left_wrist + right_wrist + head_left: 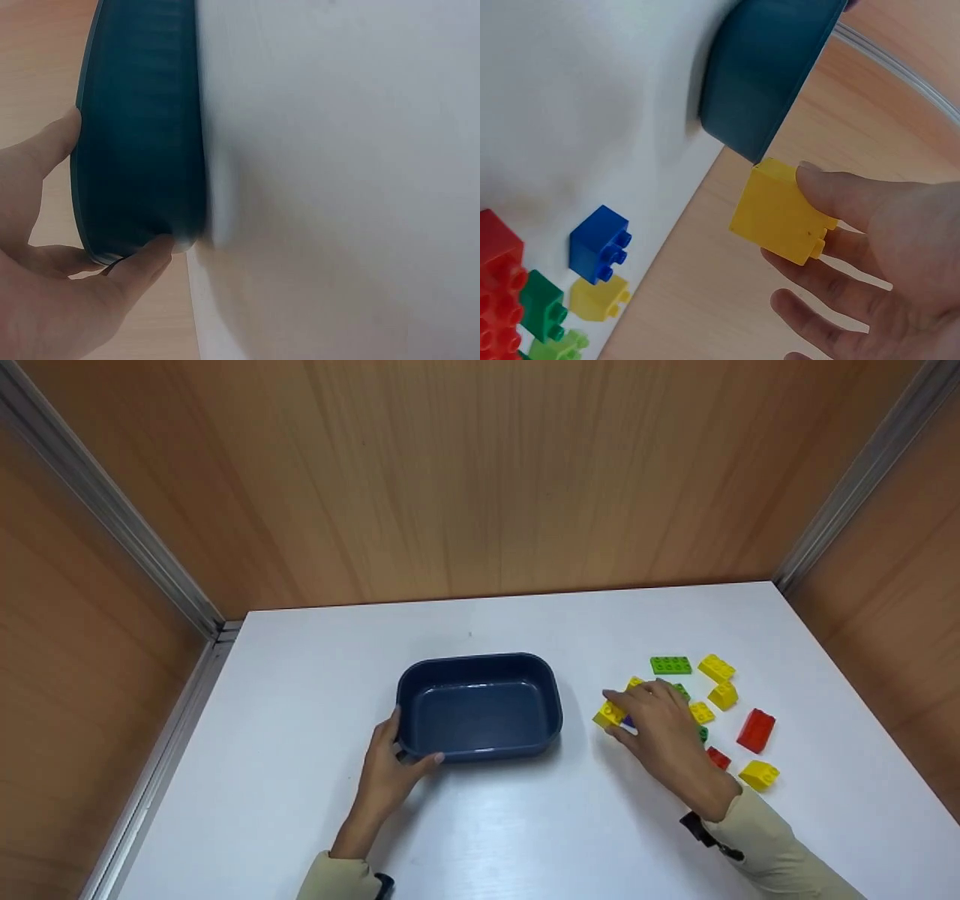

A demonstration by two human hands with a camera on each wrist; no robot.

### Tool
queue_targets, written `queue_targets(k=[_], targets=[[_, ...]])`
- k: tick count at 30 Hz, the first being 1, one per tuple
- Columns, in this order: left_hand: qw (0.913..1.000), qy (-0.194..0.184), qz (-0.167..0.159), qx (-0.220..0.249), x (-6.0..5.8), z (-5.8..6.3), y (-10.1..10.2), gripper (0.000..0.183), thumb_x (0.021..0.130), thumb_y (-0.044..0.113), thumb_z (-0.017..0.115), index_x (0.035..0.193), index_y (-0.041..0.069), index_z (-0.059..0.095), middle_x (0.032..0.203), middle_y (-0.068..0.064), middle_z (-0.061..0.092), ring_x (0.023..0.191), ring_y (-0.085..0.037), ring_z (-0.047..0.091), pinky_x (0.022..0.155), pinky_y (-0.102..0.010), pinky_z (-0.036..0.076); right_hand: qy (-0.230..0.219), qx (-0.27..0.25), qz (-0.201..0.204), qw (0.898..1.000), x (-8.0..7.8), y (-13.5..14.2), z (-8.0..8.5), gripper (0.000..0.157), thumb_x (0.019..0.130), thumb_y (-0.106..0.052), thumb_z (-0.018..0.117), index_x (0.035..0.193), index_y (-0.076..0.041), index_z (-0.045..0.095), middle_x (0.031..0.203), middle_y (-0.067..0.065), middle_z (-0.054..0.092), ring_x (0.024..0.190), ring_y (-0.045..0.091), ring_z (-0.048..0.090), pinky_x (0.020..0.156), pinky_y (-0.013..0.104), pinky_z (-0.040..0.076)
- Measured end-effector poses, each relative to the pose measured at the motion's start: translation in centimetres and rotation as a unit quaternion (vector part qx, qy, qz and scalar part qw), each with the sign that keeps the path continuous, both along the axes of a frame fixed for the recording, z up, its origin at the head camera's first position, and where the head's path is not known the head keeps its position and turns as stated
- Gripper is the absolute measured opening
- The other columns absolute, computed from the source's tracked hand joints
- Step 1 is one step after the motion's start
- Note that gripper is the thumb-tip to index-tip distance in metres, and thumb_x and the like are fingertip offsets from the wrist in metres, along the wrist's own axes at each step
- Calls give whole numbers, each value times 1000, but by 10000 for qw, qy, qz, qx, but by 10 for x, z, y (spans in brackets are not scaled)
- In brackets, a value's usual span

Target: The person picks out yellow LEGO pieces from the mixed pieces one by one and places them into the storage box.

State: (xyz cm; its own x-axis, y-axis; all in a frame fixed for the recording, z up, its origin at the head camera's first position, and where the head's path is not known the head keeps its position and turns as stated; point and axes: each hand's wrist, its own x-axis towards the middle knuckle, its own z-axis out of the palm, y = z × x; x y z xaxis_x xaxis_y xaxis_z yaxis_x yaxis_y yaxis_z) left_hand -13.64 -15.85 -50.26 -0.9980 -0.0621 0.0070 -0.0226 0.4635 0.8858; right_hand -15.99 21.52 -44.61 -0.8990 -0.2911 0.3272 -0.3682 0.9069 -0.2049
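A dark blue rectangular dish (480, 754) sits on the white table, its inside bare. At its near left corner my left hand (388, 780) holds it, thumb on the front rim and fingers along the left wall. The dish's outer wall (146, 127) fills much of the left wrist view beside the left hand (67, 300). To the right of the dish, my right hand (664, 735) pinches a yellow toy building brick (776, 214) between thumb and fingers, studs toward the palm. In the head view the right hand partly hides a blue brick (598, 244).
Around the right hand lie several loose bricks, among them a green one (670, 665), a red one (756, 731) and a yellow one (760, 775). Wooden panels (480, 480) stand behind the table and at both sides.
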Motion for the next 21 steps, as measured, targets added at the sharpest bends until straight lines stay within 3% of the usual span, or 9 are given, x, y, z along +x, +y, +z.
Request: queue_targets(k=[21], targets=[[10000, -58, 55, -36, -1, 2, 0, 105, 86, 16, 90, 163, -10, 23, 154, -33, 38, 140, -52, 49, 112, -51, 51, 140, -118, 483, 9987, -15, -28, 12, 48, 82, -18, 93, 126, -8, 76, 107, 8, 76, 112, 32, 61, 109, 53, 46]])
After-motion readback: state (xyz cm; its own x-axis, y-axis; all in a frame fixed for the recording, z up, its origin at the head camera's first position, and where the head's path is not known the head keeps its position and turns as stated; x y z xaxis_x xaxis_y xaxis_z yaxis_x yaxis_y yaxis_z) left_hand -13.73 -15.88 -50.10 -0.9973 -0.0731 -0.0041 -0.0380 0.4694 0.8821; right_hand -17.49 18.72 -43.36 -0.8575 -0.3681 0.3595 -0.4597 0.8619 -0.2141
